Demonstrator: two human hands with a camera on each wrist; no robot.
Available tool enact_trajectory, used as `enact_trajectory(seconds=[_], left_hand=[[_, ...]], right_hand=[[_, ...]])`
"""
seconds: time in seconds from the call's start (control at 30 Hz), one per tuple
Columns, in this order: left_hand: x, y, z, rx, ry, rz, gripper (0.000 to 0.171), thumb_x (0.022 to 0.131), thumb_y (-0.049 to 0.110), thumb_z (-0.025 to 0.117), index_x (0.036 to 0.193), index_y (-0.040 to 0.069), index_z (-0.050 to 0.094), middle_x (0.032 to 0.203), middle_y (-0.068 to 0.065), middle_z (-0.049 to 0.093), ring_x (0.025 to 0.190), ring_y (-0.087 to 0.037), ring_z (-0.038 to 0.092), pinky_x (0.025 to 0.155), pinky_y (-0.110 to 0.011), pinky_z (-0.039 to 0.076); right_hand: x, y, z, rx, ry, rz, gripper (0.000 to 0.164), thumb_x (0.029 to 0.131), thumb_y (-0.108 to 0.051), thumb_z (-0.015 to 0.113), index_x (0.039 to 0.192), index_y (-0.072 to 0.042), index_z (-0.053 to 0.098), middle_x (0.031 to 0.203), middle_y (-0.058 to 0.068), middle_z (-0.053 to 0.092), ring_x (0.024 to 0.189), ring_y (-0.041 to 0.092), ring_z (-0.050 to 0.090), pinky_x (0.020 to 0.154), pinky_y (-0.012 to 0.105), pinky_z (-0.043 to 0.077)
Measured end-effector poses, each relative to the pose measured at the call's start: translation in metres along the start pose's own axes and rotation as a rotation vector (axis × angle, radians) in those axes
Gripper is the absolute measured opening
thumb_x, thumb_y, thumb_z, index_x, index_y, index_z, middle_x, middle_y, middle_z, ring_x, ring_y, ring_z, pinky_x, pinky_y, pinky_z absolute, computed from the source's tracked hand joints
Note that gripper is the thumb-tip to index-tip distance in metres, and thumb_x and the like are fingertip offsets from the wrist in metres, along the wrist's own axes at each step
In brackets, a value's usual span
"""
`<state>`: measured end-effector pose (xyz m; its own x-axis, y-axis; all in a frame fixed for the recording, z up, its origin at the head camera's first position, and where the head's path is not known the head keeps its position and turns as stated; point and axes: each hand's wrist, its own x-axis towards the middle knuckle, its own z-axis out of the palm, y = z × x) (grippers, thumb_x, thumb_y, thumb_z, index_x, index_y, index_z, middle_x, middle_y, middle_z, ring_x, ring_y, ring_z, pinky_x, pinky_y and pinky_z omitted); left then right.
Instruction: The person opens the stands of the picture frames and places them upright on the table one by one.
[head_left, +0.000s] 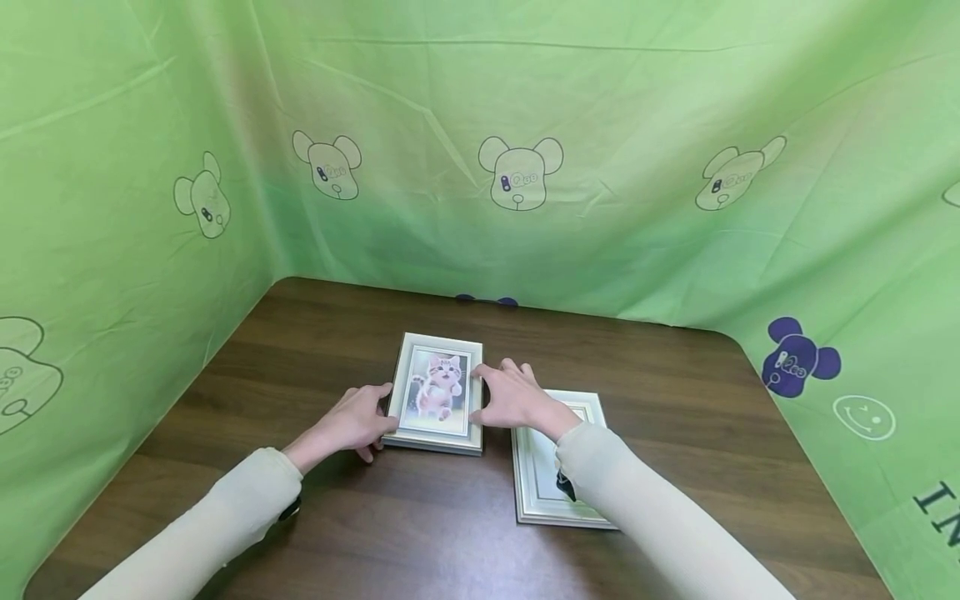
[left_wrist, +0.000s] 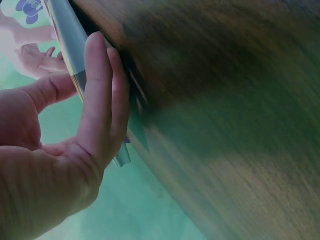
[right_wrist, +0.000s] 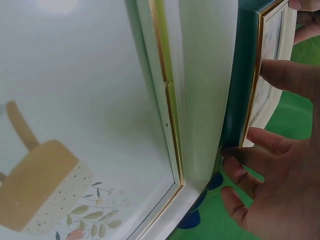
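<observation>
Nearest, 8 and 4 o'clock: pale sleeves (head_left: pixel 217 512) reaching over brown table (head_left: pixel 420 542). At 4 o'clock of kitten-picture frame (head_left: pixel 440 393): larger picture frame (head_left: pixel 536 483) lying, partly hidden by right sleeve (head_left: pixel 652 504). Kitten-picture frame sitting face up near table center; full table contact not showing clearly. Left hand (head_left: pixel 357 421) gripping its 9 o'clock edge; right hand (head_left: pixel 515 396) gripping its 3 o'clock edge. Step in hand, as judged: two-handed positioning; next move probably calling for even grip, clearance from larger picture frame. Far, 12 o'clock: green bear-print curtain (head_left: pixel 525 92) hanging.
</observation>
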<state>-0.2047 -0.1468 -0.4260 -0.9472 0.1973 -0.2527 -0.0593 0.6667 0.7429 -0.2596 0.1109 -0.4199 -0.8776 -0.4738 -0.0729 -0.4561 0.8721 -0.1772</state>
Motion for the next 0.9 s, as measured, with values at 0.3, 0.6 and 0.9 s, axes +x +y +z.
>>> enact_trajectory(seconds=[0.3, 0.6, 0.9], left_hand=[[-0.0034, -0.0006, -0.0007, -0.065, -0.006, 0.004, 0.076, 0.080, 0.006, 0.062, 0.147, -0.001, 0.027, 0.060, -0.013, 0.061, 0.045, -0.024, 0.061, 0.043, -0.038, 0.052], [-0.0042, -0.0022, -0.0006, -0.052, 0.023, 0.036, 0.076, 0.080, 0.006, 0.063, 0.147, -0.002, 0.028, 0.060, -0.010, 0.061, 0.042, -0.023, 0.060, 0.042, -0.036, 0.051], [-0.0083, -0.0004, -0.0027, -0.063, 0.051, 0.051, 0.074, 0.080, 0.005, 0.062, 0.146, 0.000, 0.031, 0.065, -0.007, 0.061, 0.048, -0.021, 0.061, 0.044, -0.035, 0.052]], right_hand=[[-0.0011, -0.0010, -0.0012, -0.004, 0.010, -0.003, 0.072, 0.068, -0.047, 0.075, 0.130, -0.017, 0.054, 0.106, -0.002, 0.064, 0.097, 0.018, 0.043, 0.077, 0.037, 0.028], [-0.0034, -0.0030, -0.0032, 0.005, 0.023, -0.001, 0.073, 0.068, -0.047, 0.075, 0.131, -0.017, 0.053, 0.107, -0.002, 0.064, 0.102, 0.019, 0.043, 0.078, 0.037, 0.029], [-0.0055, -0.0039, -0.0061, 0.008, 0.043, -0.001, 0.074, 0.068, -0.048, 0.075, 0.132, -0.018, 0.052, 0.105, -0.001, 0.065, 0.105, 0.019, 0.044, 0.081, 0.037, 0.030]])
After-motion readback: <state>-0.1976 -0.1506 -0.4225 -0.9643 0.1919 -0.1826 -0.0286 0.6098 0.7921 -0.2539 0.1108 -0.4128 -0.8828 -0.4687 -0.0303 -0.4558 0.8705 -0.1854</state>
